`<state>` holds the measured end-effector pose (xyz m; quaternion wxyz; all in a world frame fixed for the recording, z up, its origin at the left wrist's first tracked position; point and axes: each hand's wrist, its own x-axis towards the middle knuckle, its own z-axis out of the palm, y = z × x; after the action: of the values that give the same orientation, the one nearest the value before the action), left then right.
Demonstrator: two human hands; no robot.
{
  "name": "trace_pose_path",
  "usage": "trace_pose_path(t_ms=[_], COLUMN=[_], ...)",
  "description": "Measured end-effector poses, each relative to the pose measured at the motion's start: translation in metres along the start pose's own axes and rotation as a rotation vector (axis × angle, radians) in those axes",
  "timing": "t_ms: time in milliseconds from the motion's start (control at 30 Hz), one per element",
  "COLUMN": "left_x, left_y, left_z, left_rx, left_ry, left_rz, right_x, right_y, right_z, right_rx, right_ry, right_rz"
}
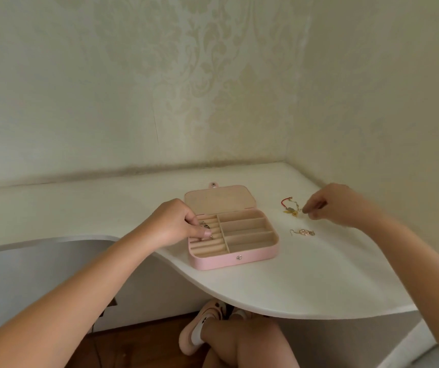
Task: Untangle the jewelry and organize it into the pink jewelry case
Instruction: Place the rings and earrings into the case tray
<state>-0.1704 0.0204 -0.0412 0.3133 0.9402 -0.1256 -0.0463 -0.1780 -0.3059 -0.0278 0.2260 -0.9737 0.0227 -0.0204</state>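
A room corner papered in pale damask is recorded, with a white curved desk (266, 288) set into it. The pink jewelry case (235, 258) lies open near the desk's front edge, lid folded back.

The left hand (176, 224) is curled over the ring rolls at the case's left side, fingertips at a small metal piece (205, 225). Whether that piece is pinched or only pressed cannot be told.

The right hand (332, 205) is closed in a narrow pinch on the edge of the tangled jewelry (290, 208), which lies on the desk right of the case. A drop earring (303, 232) lies apart, nearer the front.

The tangle is judged light, limp and easily snagged; a hold at a pendant or clasp is advised, not on thin chain. Its separate strands cannot be made out.
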Motion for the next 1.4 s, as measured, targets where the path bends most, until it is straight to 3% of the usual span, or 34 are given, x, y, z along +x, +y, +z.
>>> trace_pose_path(t_ms=[167, 533, 800, 933, 1133, 1267, 1400], left_x=[0.003, 0.010, 0.023, 0.051, 0.106, 0.124, 0.124], left_y=[0.000, -0.003, 0.022, 0.053, 0.111, 0.130, 0.140], left_z=[0.000, 0.000, 0.012, 0.022, 0.046, 0.071, 0.092], left_rx=[-0.070, -0.101, -0.179, -0.189, -0.250, -0.379, -0.419], left_ry=[-0.033, -0.094, 0.118, 0.070, -0.157, -0.337, -0.343], left_rz=[-0.094, -0.082, 0.117, 0.239, 0.361, 0.347, 0.366], right_x=[0.009, 0.031, 0.033, 0.037, 0.030, 0.024, 0.020], right_y=[0.017, 0.031, 0.037, 0.042, 0.039, 0.038, 0.033], right_z=[0.000, 0.017, 0.009, 0.005, -0.009, -0.015, -0.021], right_rx=[0.076, -0.037, -0.100, 0.082, 0.664, 0.687, 0.733], right_ry=[0.063, 0.067, 0.000, 0.064, 0.046, 0.008, 0.004], right_rz=[0.094, 0.017, -0.024, -0.003, -0.018, -0.071, -0.127])
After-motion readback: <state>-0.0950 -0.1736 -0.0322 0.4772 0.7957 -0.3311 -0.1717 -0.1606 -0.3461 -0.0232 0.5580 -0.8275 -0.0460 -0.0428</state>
